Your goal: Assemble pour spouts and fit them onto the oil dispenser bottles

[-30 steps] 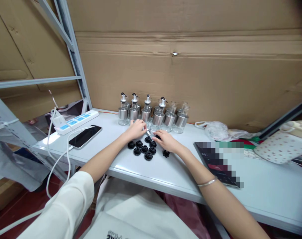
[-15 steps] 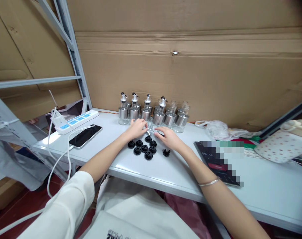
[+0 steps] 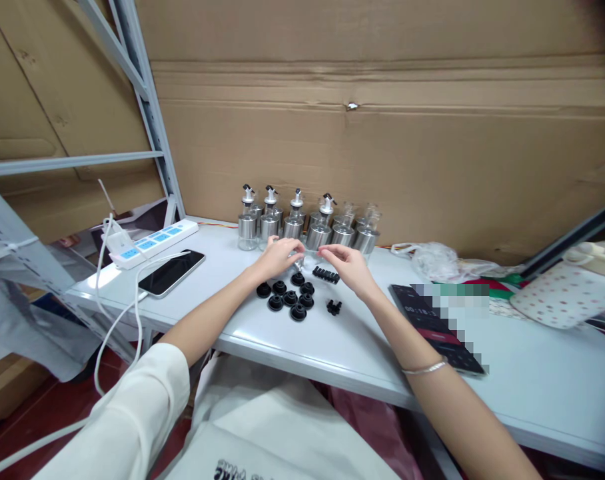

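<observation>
Black row is now uncovered below half-curled right fingers, presumably easing access to it; left fingers also half-curled, holds unclear.

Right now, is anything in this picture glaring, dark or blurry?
In the head view, glare whitens the table beside the power strip, the upper right corner is dark, pixel blocks cover part of the timer screen, and fine detail between left hand and right hand is indistinct.

a single camera on the person's head looks forward and down across the table from close by its near side. the wide view puts the left hand and right hand mid-frame, the cardboard wall facing it beyond.
</observation>
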`<act>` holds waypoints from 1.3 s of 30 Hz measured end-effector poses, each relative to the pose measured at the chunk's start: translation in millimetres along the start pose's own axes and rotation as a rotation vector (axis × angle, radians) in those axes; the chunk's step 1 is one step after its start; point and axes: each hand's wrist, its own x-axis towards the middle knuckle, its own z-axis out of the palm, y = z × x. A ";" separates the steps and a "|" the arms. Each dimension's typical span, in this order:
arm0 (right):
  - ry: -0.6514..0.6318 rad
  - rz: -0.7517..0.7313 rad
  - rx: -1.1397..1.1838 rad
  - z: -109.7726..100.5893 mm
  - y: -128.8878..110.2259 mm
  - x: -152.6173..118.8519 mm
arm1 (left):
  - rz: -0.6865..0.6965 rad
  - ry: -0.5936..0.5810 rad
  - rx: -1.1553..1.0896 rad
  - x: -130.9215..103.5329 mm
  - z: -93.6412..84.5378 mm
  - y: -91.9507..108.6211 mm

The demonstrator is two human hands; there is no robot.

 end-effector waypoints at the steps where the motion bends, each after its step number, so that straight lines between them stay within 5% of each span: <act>1: -0.007 0.000 -0.007 0.2 1.2 0.4 | 0.008 -0.011 -0.005 -0.1 0.9 -0.4; 23: -0.368 -0.216 -0.433 15.4 26.8 -4.3 | 0.088 -0.097 0.082 -2.1 3.0 -5.7; 39: -0.174 -0.011 -0.417 -0.8 9.5 -1.7 | 0.237 -0.065 0.082 -4.5 -2.6 5.4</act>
